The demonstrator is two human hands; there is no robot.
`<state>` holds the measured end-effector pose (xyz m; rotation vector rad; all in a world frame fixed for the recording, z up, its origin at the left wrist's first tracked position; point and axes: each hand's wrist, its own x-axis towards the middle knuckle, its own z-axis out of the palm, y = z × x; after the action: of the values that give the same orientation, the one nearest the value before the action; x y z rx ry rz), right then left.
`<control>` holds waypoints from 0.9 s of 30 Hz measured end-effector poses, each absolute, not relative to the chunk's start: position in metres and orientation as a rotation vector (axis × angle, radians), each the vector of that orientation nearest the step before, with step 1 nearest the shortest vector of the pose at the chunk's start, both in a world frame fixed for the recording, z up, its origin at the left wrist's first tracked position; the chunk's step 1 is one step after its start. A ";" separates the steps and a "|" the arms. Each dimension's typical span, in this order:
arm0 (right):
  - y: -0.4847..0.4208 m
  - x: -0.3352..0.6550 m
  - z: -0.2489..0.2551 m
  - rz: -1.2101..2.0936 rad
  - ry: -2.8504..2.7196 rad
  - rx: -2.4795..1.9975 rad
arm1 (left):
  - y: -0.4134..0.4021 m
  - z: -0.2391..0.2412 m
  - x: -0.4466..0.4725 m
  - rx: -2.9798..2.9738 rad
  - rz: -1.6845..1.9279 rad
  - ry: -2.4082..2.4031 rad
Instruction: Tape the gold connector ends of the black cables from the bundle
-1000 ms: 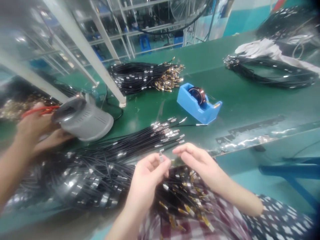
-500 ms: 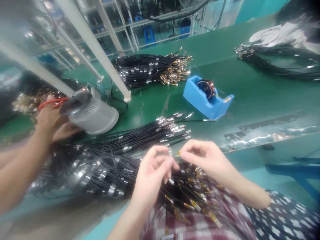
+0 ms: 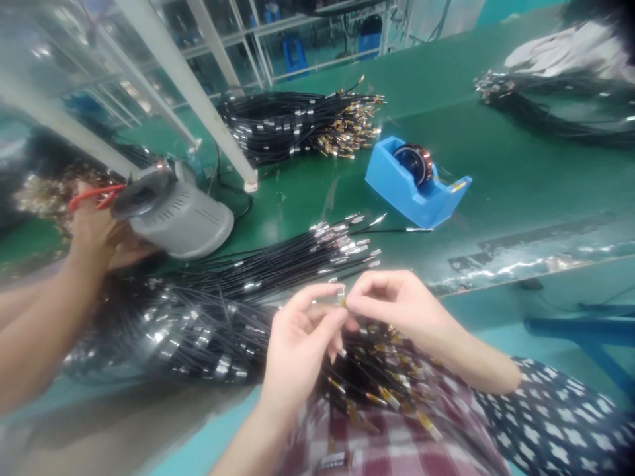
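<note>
Pinching grips meet just off the bench (image 3: 496,165) edge: left hand (image 3: 297,337) and right hand (image 3: 397,307) both press fingertips onto one metal connector (image 3: 341,294), held above the black cable bundle (image 3: 278,264) spilling lapward.

Pinched connector (image 3: 341,295) too small; co-worker's arm (image 3: 30,344) blurred, cut off

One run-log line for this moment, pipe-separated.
left hand: pinches small metal piece | right hand: pinches it too | cable bundle: on lap | co-worker's hand: at grey device
</note>
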<state>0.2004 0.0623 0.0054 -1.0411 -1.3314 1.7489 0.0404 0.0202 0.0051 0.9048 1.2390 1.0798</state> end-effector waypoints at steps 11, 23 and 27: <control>0.062 0.197 0.004 1.746 -1.306 -1.054 | 0.019 0.008 0.042 0.903 1.074 1.250; 0.057 0.193 0.005 1.766 -1.236 -1.023 | 0.023 0.007 0.043 0.877 1.077 1.215; 0.057 0.194 0.007 1.664 -1.260 -1.089 | 0.023 0.012 0.043 0.922 1.020 1.332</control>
<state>0.1936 0.0571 0.0068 -1.0893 -1.2603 1.6644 0.0431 0.0233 0.0120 0.9224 1.3321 1.0198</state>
